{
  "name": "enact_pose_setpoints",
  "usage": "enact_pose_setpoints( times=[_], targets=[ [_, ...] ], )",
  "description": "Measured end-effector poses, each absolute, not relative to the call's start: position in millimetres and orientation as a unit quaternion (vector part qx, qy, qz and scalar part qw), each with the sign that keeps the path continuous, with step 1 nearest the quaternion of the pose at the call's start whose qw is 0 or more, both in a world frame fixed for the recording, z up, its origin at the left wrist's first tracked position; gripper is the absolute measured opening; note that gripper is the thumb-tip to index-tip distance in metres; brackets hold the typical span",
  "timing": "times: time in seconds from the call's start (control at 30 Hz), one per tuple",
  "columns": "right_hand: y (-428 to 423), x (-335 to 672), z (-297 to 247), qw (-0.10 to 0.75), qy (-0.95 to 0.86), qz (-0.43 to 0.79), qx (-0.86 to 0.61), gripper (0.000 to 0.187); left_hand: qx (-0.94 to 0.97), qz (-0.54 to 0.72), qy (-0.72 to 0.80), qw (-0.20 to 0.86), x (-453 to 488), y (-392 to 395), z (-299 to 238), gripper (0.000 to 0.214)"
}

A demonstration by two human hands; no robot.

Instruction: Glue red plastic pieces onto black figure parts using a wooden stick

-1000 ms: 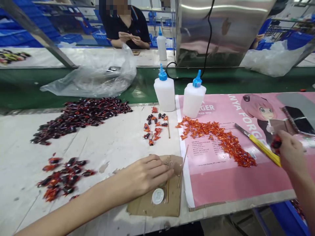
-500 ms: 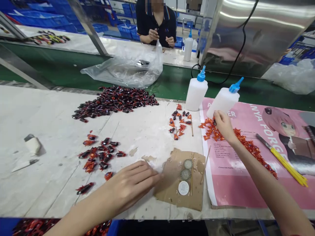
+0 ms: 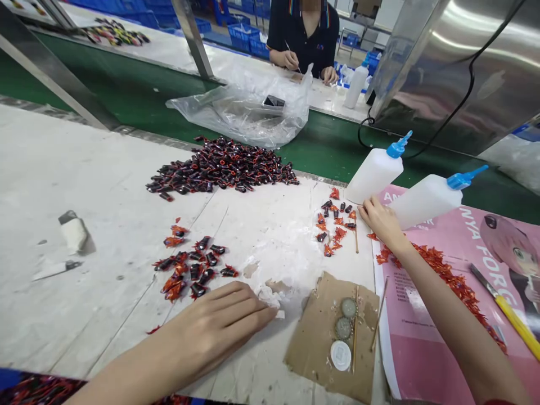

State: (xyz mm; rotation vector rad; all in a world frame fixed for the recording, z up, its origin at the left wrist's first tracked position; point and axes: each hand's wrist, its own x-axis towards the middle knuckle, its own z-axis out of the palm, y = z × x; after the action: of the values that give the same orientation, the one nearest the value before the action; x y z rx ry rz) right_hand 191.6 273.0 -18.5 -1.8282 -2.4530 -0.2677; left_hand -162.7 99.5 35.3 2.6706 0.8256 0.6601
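Observation:
My left hand point(image 3: 219, 323) lies flat on the white table, fingers stretched toward a torn bit of white film, just below a small cluster of dark red pieces point(image 3: 192, 267). My right hand point(image 3: 379, 219) reaches to the small group of orange and dark pieces point(image 3: 335, 219) beside a thin wooden stick point(image 3: 356, 236), its fingers curled; what they hold, if anything, is hidden. A brown cardboard piece point(image 3: 312, 349) with round caps point(image 3: 343, 326) and sticks lies between my arms. Two white squeeze bottles with blue tips point(image 3: 377, 171) stand behind my right hand.
A big heap of dark pieces point(image 3: 223, 169) lies at the table's far edge by a green conveyor belt point(image 3: 139, 107) and a clear plastic bag point(image 3: 248, 109). Orange bits point(image 3: 447, 278) are strewn on a pink poster point(image 3: 442, 349). A yellow-handled knife point(image 3: 510, 318) lies right. A person works opposite.
The view has swung left. My right hand moved from the orange bits on the poster to the small group of pieces left of it. My left hand stays flat on the table.

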Motion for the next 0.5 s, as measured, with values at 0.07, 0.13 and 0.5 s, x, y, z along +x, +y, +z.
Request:
enact_pose_setpoints(
  times=[0.07,0.13,0.5],
  targets=[
    [273,193,-18,0.020,-0.804,-0.103,-0.586,0.032,0.932,0.218,0.259,0.130,-159,114,37,0.035],
    [273,194,-19,0.015,-0.807,-0.113,-0.579,0.033,0.944,0.185,0.239,0.131,-150,132,39,0.032],
    [274,197,-31,0.070,-0.805,-0.109,-0.579,0.026,0.978,0.096,0.182,0.019,-26,224,-20,0.060]
  ],
)
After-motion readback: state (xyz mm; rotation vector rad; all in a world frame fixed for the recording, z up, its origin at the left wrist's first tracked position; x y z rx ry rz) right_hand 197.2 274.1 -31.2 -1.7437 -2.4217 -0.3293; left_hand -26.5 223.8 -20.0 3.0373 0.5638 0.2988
